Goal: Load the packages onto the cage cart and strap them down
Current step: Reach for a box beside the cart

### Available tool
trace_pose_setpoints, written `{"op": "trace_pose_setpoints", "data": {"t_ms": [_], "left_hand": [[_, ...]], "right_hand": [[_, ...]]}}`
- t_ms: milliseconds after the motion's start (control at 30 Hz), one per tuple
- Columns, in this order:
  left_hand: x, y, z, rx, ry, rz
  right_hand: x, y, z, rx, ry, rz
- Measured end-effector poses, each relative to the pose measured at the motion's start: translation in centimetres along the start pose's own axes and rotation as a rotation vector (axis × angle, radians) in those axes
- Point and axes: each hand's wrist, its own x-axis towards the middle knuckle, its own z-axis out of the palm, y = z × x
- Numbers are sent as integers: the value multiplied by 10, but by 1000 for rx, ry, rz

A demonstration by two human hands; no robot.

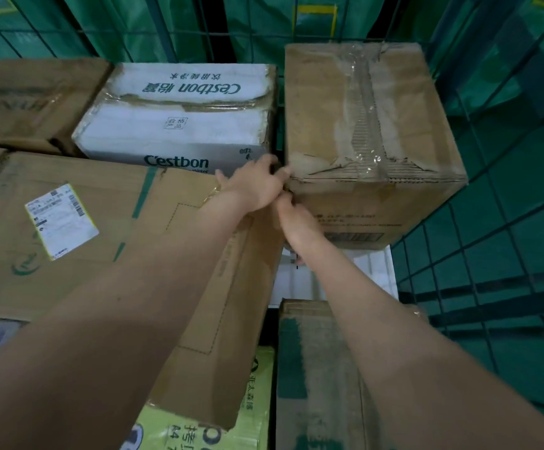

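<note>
Tall brown cardboard box with torn clear tape (374, 125) is sitting against the right wall of the green wire cage cart (491, 222), beside a white Cestbon carton (179, 125). Left hand (254, 186) is curling its fingers over the box's near top corner. Right hand (296, 222) is gripping the edge just below.

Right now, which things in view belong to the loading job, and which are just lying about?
Job: taped brown carton, left hand gripping its corner, right hand at the same corner, C'estbon box, labelled flat carton, cage cart mesh.
Not the job: green bags beyond the mesh.
</note>
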Motion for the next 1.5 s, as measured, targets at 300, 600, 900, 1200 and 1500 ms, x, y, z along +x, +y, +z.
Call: {"op": "trace_pose_setpoints", "data": {"t_ms": [300, 600, 900, 1200, 1500], "left_hand": [[-23, -54, -23, 263, 85, -25], [-47, -105, -21, -41, 155, -298], [-101, -139, -15, -244, 96, -567], [-179, -180, -2, -838, 13, -920], [-184, -183, -1, -1210, 130, -833]], "right_hand": [[6, -2, 41, 39, -33, -178], [0, -16, 55, 0, 132, -69], [-52, 5, 67, -136, 84, 30], [-135, 37, 97, -985, -343, -391], [-128, 33, 108, -1200, -226, -521]]}}
